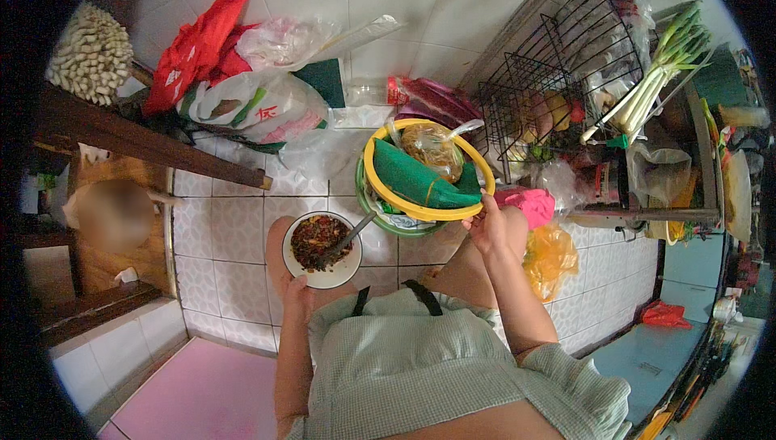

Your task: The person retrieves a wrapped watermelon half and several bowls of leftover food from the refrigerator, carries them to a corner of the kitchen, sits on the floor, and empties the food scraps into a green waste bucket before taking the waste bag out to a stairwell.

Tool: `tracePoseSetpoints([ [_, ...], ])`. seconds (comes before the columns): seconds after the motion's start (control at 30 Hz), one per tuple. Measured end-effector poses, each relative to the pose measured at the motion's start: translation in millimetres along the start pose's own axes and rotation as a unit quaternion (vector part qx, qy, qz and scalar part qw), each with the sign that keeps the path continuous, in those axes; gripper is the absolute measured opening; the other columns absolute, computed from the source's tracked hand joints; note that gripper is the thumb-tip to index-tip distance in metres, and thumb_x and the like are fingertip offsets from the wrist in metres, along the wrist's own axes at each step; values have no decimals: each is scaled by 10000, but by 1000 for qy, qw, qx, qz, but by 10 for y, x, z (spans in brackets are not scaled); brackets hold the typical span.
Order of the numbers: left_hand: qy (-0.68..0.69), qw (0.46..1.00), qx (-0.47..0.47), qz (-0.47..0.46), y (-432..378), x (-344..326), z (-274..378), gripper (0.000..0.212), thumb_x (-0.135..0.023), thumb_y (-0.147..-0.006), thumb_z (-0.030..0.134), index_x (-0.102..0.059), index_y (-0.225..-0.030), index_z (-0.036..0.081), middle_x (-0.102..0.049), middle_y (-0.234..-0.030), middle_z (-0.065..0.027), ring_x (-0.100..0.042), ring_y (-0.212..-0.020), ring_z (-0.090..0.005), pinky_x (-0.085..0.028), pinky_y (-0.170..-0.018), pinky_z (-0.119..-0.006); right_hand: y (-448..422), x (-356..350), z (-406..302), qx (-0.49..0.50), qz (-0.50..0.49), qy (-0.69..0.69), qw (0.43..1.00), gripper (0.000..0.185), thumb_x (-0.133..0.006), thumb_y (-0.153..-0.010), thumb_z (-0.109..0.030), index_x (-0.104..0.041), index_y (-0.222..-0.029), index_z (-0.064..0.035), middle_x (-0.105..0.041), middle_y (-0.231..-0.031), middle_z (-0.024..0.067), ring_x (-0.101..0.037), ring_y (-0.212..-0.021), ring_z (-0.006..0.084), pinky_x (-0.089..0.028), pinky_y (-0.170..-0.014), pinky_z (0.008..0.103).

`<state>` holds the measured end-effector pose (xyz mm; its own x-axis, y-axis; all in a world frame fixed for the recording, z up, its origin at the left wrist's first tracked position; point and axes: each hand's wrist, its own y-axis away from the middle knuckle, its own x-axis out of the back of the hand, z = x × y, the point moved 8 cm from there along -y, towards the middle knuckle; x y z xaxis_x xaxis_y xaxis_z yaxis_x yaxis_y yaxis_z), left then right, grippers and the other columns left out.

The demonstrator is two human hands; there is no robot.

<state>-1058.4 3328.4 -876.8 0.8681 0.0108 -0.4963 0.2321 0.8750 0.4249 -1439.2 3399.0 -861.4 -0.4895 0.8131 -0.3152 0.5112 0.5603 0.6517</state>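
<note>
My left hand (296, 294) grips the near rim of a white bowl (354, 268). Dark red and brown chopped food (316, 240) lies in the bowl, and a grey-handled spoon (357, 231) leans in it towards the right. With my right hand (488, 227) I pinch the near right rim of a yellow plastic basin (388, 193). A folded green sheet (412, 176) and a knotted clear plastic bag (433, 149) with brown contents are inside it. Beneath the yellow basin stands a green basin (364, 203), mostly covered, with packets showing at its edge.
Plastic bags (254, 106) and a clear bottle (367, 93) lie by the tiled wall. At right are a black wire rack (545, 76), spring onions (655, 82) and an orange bag (550, 261). A wooden beam (151, 127) juts in at left; a person (115, 212) is beyond it.
</note>
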Motion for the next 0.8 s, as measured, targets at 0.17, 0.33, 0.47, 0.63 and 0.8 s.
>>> tracePoseSetpoints([
  [0.17,-13,996,-88,-22,184,-525,431,639,-613,-650,207,-335,-1172,-35,-437,-1134,-106,-452,-1021,-214,-376,-858,-308,208,-103,21,-60,-23,-50,997,243,-478,-805,-294,-506,-892,-68,-538,-730,37,-520,-582,134,-437,-466,220],
  [0.33,-26,998,-59,-12,180,-433,400,662,-620,-644,216,-322,-1184,-25,-429,-1146,-100,-437,-1045,-219,-363,-874,-316,102,-87,-168,10,-3,-66,998,198,-486,-799,-223,-515,-837,-31,-552,-686,44,-525,-517,123,-463,-456,205],
  [0.47,-21,997,-72,-4,164,-535,444,682,-627,-632,228,-320,-1188,-19,-426,-1150,-100,-433,-1053,-220,-358,-881,-318,-143,-129,-332,12,-50,-78,996,207,-481,-802,-229,-521,-809,-26,-554,-659,56,-549,-527,130,-494,-456,215],
  [0.63,-12,998,-62,-11,106,-359,343,675,-633,-635,223,-323,-1183,-20,-432,-1143,-102,-438,-1048,-219,-361,-880,-324,-158,-124,-418,-13,-27,-47,998,224,-492,-794,-227,-515,-817,-6,-559,-659,75,-555,-497,150,-491,-441,227],
  [0.8,-32,999,-25,4,50,-260,284,738,-646,-631,235,-258,-1226,39,-390,-1176,-101,-406,-1075,-240,-381,-874,-358,-243,84,-341,-22,-9,49,999,230,-498,-784,-229,-507,-847,-7,-540,-619,79,-523,-476,151,-426,-390,237],
])
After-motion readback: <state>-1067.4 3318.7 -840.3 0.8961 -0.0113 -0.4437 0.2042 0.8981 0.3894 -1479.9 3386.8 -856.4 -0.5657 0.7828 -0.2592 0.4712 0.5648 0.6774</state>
